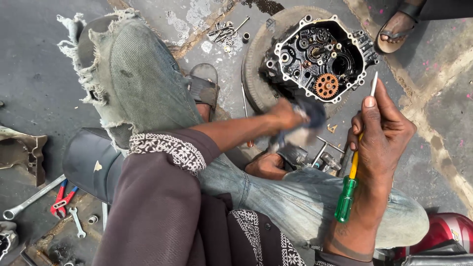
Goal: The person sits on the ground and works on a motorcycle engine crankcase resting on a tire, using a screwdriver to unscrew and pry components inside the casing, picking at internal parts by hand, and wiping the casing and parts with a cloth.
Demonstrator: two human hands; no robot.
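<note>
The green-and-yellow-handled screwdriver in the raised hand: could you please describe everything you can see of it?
The screwdriver with translucent green-and-yellow plastic handle has a slim bright metal shaft. It stands nearly upright, tip up near the open black engine case. The right hand grips it mid-length, fingers wrapped round the yellow part, the green end hanging below.

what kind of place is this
Probably an open-air roadside motorcycle repair spot: an opened engine case with exposed gears sits on a tyre on stained concrete, with loose bolts, a spanner and red pliers scattered on the ground.
</note>
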